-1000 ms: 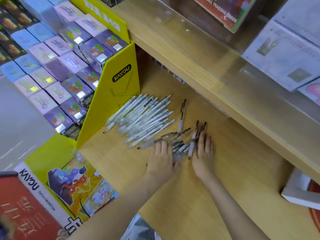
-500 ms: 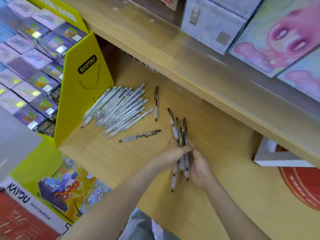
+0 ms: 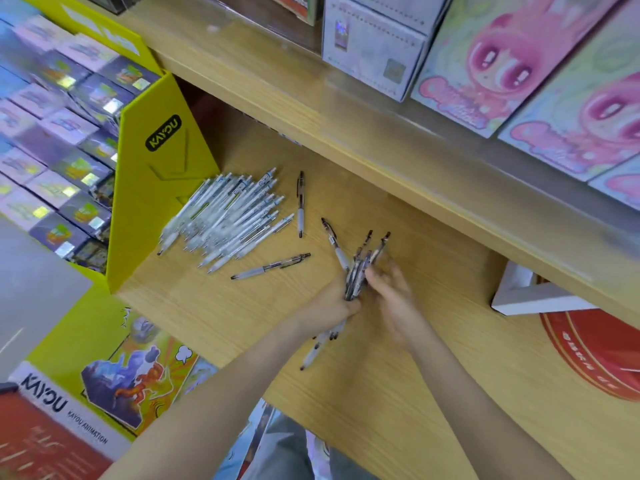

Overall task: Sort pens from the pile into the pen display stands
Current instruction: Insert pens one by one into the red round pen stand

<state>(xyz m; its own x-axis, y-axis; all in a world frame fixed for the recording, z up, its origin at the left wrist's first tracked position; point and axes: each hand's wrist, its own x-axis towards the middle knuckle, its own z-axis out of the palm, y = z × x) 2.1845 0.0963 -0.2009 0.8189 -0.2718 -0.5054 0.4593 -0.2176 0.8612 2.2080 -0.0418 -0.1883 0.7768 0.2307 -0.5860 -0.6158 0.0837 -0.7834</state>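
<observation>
White pen pile on shelf; dark-tipped bundle gripped, blurry.

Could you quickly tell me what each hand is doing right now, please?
Left hand: closed on the bundle of dark pens.
Right hand: fingers steadying the same bundle, partly open.

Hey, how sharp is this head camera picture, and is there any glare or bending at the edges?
Head view: the loose white pen pile is fairly sharp; both hands and their dark pen bunch are motion-smeared; the pink cartoon boxes are soft; wide-angle bowing curves the wooden shelf edge.
</observation>
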